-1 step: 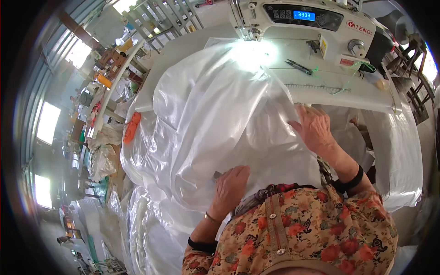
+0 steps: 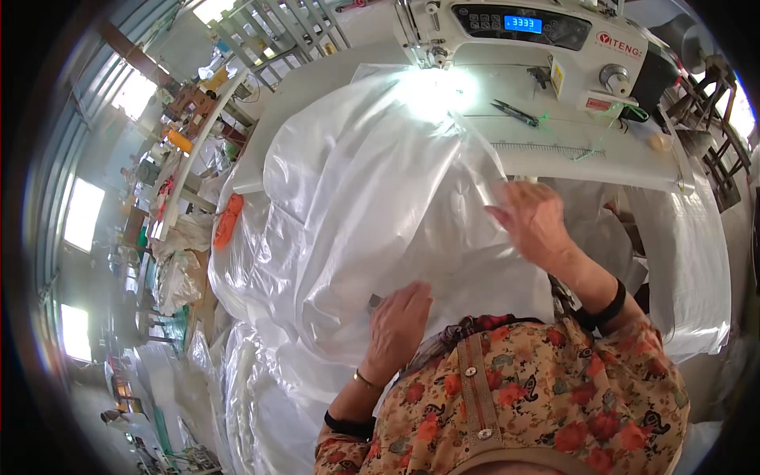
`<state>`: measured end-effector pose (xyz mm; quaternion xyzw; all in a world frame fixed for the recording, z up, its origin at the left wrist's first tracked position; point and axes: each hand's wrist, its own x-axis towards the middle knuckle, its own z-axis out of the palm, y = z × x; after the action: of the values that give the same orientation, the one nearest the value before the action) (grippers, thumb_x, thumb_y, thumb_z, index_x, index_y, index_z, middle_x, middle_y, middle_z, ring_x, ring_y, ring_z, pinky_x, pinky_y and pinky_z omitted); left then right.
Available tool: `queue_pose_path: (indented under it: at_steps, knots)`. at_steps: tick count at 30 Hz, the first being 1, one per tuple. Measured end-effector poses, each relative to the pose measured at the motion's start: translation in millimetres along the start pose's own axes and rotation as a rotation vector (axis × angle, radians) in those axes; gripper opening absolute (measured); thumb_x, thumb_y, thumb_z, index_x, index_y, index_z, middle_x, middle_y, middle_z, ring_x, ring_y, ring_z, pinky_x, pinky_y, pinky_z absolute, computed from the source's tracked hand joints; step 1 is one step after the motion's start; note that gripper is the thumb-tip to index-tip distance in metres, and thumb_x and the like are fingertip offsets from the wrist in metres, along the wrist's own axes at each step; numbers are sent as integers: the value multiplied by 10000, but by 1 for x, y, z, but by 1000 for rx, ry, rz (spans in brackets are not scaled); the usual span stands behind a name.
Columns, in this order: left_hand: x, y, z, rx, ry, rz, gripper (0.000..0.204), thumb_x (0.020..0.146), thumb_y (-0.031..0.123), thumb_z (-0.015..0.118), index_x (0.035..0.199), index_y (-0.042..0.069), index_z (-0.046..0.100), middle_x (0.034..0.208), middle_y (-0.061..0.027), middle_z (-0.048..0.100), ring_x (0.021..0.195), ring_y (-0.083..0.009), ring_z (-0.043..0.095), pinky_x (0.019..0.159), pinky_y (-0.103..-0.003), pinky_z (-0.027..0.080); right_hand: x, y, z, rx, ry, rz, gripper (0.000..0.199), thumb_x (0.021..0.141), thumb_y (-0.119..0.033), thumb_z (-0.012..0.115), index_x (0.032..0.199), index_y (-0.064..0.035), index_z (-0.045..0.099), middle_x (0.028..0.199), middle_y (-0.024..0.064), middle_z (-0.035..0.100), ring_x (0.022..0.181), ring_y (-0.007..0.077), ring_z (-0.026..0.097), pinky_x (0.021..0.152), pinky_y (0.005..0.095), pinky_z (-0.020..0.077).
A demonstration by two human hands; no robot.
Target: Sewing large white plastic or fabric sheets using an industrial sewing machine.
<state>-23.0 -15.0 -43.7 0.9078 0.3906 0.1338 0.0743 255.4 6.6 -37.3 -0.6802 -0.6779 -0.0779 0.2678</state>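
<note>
Translucent sheet point(image 2: 348, 206) at the sewing machine point(image 2: 518, 36), spread from beneath the needle over the near side of the table point(image 2: 609, 154). The left hand point(image 2: 401, 321) lay near, fingers together; the right hand point(image 2: 536, 220), half-curled, thumb apart, was at the right edge. Neither grip could be told. Sheet-arranging seemed in hand; next, presumably, steadying that edge was called for.

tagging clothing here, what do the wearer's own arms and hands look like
The left hand and right hand are gloveless. The left wrist has a thin golden bracelet; each arm has a black band beside a tan sleeve with red flowers.
</note>
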Motion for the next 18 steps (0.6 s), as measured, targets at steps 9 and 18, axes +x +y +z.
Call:
queue_pose_path:
  at_steps: [9,18]
  knots:
    - [-28,-91,25,209,644,-404,310,869,98,641,1167,21,606,1069,-133,635,993,-268,617,833,-349,491,-24,22,135,-63,-174,-709,225,855,-211,586,1045,-93,615,935,106,622,925,291,619,830,431,466]
    - [-19,-47,-89,-1159,695,-533,139,906,58,572,1020,-20,586,874,-21,618,788,-65,560,741,-199,449,46,-80,83,1328,-682,-278,274,895,-166,530,1093,6,610,903,109,677,856,190,641,811,324,495]
